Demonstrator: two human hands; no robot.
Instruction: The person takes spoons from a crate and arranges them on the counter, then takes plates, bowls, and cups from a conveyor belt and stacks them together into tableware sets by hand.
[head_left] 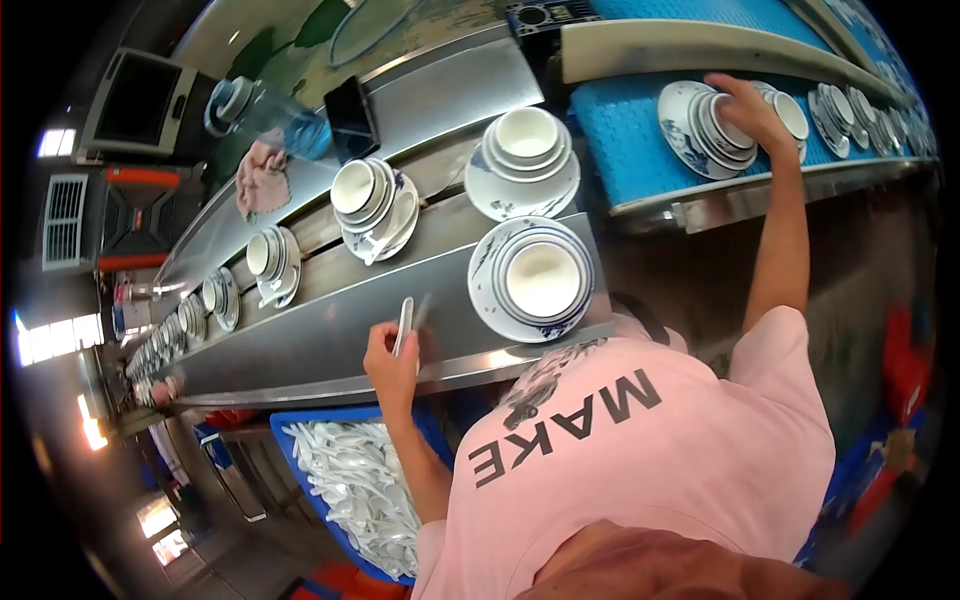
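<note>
My left hand point(390, 352) is closed around a white spoon point(404, 325), held upright over the steel counter edge. My right hand point(748, 112) reaches out to the blue belt and grips the rim of a stack of bowls point(722, 140) on a blue-patterned plate point(682, 112). The fingers partly cover those bowls. Nearest my body, a stack of white bowls point(545, 280) sits on a plate point(484, 290) on the steel counter. Beyond it stands another bowl stack point(527, 140) on its own plate point(480, 190).
Several dish sets point(375, 205), some with spoons, line the steel conveyor point(320, 330) leftward. A blue crate point(290, 440) of loose white spoons point(355, 490) stands below it. A water bottle point(275, 120), phone point(350, 118) and pink cloth point(262, 178) lie beyond. More sets point(835, 115) stand on the blue belt point(620, 150).
</note>
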